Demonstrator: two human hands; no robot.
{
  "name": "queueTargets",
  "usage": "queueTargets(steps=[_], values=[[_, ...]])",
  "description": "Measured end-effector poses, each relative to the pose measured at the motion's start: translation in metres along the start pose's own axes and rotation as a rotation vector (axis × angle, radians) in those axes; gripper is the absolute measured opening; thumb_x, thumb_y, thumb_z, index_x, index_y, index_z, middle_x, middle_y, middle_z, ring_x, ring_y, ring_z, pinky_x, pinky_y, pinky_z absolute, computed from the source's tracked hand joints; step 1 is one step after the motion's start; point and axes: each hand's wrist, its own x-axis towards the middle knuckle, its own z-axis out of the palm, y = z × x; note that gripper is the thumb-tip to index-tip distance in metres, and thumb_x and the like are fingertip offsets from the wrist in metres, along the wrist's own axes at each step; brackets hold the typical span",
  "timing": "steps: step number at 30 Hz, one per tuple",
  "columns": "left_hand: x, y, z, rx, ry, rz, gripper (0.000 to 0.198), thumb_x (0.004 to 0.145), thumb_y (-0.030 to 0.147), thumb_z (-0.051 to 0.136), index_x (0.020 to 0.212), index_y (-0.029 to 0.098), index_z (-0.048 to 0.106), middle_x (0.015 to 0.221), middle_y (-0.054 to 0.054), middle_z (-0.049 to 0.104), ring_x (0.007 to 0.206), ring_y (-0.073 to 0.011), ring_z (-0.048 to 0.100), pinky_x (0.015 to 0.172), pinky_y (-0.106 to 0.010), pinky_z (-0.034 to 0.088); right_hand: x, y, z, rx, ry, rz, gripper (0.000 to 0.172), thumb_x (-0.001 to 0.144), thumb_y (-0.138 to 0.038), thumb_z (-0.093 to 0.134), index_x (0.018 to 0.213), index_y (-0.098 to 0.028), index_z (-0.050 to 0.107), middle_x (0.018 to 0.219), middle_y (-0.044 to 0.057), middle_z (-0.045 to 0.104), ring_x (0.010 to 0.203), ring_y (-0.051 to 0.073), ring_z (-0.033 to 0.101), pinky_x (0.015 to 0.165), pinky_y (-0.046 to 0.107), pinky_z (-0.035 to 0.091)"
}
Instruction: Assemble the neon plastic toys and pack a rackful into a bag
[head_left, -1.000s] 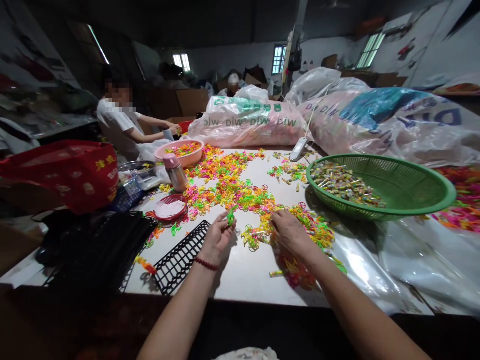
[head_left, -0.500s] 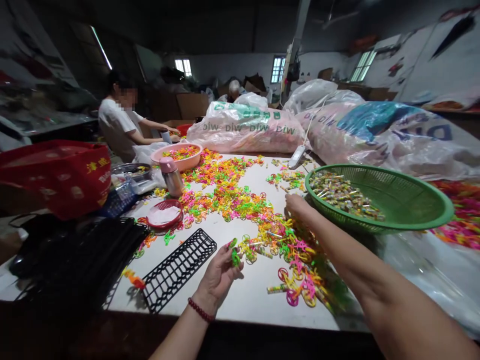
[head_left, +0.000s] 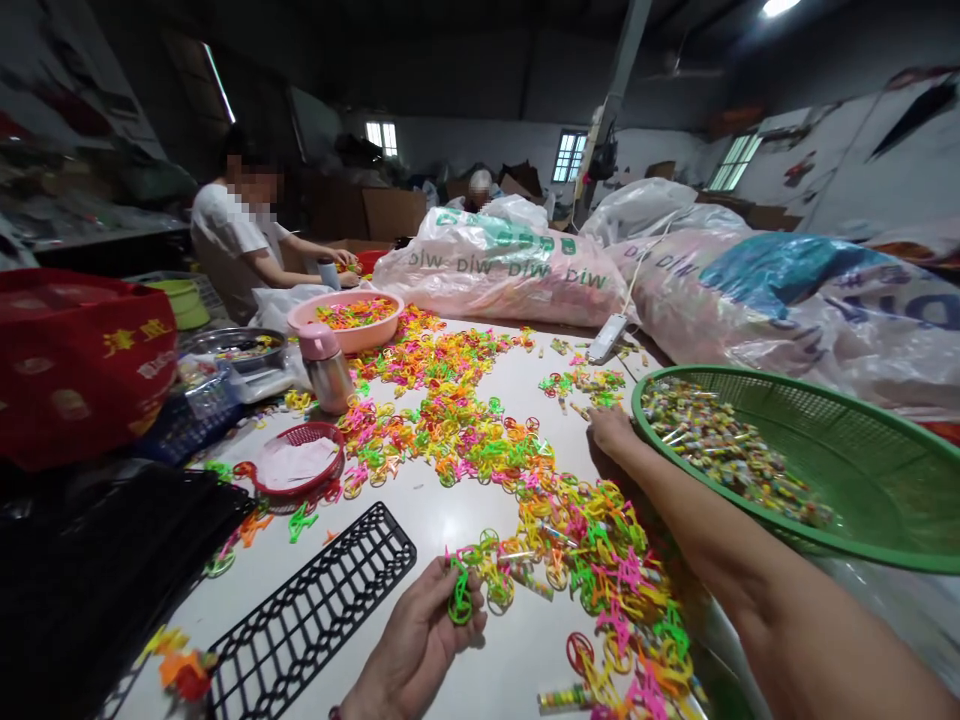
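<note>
My left hand [head_left: 420, 635] is above the near part of the white table [head_left: 442, 520], thumb and fingers closed on a green plastic toy bicycle [head_left: 459, 595]. A pink bit shows by its fingertips. To its left lies a black plastic lattice rack [head_left: 315, 600]. My right hand [head_left: 613, 432] reaches far out, low over the table beside the green basket [head_left: 780, 545]. Its fingers look bunched and are mostly hidden; a small candy tube [head_left: 579, 410] is at their tips. Colourful plastic toy bicycles [head_left: 517, 450] lie piled between the hands, with some candy tubes [head_left: 564, 697] among them.
A steel flask with a pink lid [head_left: 326, 370], a pink basin [head_left: 379, 335] and a red basket of papers [head_left: 336, 478] stand on the left. Large stuffed sacks [head_left: 502, 270] line the back, with a power strip [head_left: 607, 338] before them. A co-worker [head_left: 232, 230] sits at far left.
The view has tipped and shifted, so the table's contents appear lower. My left hand keeps the green toy bicycle, and my right hand stays stretched out beside the green basket.
</note>
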Motion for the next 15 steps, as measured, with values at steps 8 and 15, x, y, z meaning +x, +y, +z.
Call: queueTargets(steps=[8,15], values=[[0.003,0.001,0.0,-0.031,0.021,-0.045,0.023,0.087,0.022,0.067,0.1,0.017,0.049,0.091,-0.008,0.066,0.075,-0.0143,0.064,0.071,-0.031,0.052,0.05,-0.012,0.005,0.096,0.039,0.244,0.051,0.095,-0.043,0.048,0.134,-0.01,0.046,0.129,0.025,0.049,0.111,0.031,0.059,0.087,0.041,0.048],[0.004,0.002,0.0,-0.036,-0.016,-0.011,0.02,0.09,0.028,0.063,0.101,0.015,0.052,0.091,-0.008,0.065,0.076,-0.0147,0.063,0.071,-0.031,0.051,0.061,-0.023,0.017,0.109,-0.082,0.222,0.038,0.092,-0.029,0.053,0.122,-0.006,0.058,0.119,0.027,0.059,0.109,0.033,0.062,0.082,0.04,0.049]])
